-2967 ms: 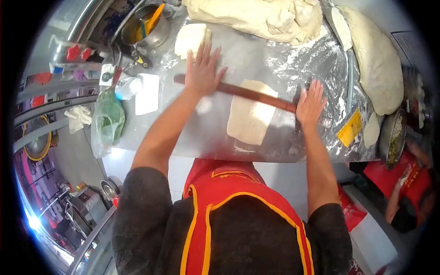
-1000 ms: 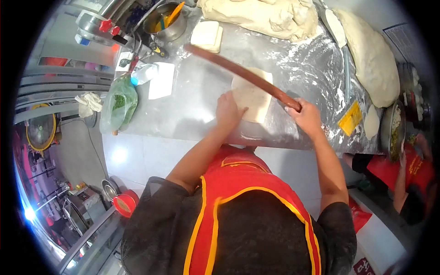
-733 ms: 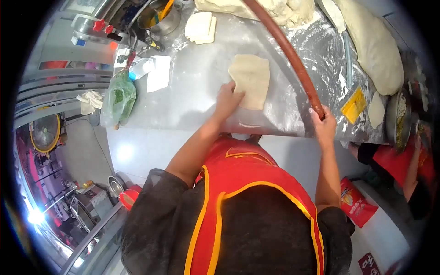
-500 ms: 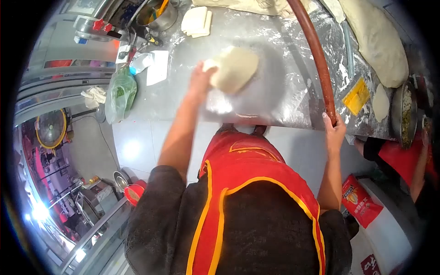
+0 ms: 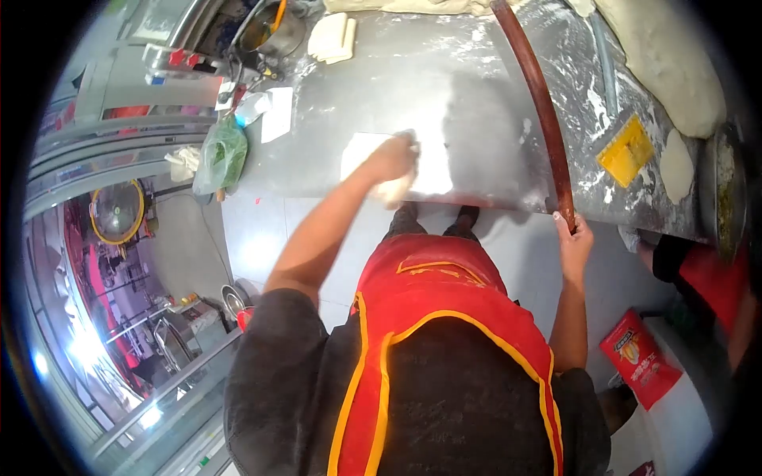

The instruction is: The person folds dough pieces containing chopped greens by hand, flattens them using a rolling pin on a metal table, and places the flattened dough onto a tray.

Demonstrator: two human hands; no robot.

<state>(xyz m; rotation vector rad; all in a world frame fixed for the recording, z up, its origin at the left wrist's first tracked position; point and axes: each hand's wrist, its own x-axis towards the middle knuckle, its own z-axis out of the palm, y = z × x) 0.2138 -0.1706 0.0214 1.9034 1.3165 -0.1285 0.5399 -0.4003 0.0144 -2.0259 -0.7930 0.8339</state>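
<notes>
My left hand (image 5: 394,157) is over the near part of the metal table, fingers curled and somewhat blurred. Below it shows part of a pale sheet of dough (image 5: 393,193), close to the table's front edge; the hand covers the rest. In my right hand (image 5: 573,238), fingers wrap round the near end of a long reddish-brown rolling pin (image 5: 544,107). The pin lies across the right half of the table, its far end at the back edge.
Folded dough (image 5: 332,38) lies at the back left, near a metal pot (image 5: 274,36). A green plastic bag (image 5: 222,155) sits at the left edge. To the right are a yellow scraper (image 5: 626,151), a large dough mass (image 5: 675,63) and a pan (image 5: 724,190). Another person's red apron (image 5: 714,278) shows there.
My left hand has moved right and toward me, bringing the dough sheet down to the front edge; the sheet was spread in view before. My right hand keeps hold of the rolling pin.
</notes>
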